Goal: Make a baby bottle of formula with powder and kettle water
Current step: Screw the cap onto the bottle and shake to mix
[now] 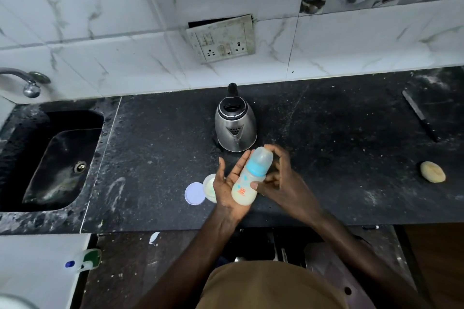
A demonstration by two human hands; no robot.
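One bottle [247,183] rests on left fingers [239,164], right fingers [280,157] around it.

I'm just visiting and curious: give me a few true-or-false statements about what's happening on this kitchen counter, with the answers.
1. The baby bottle is held between the left hand and the right hand. True.
2. The bottle is empty. False: pale milky liquid fills its lower part.
3. The kettle sits in the sink. False: it stands on the counter, behind the hands.
4. A knife lies at the counter's far right. True.
5. The round lid covers the small tub. False: it lies beside the open tub.
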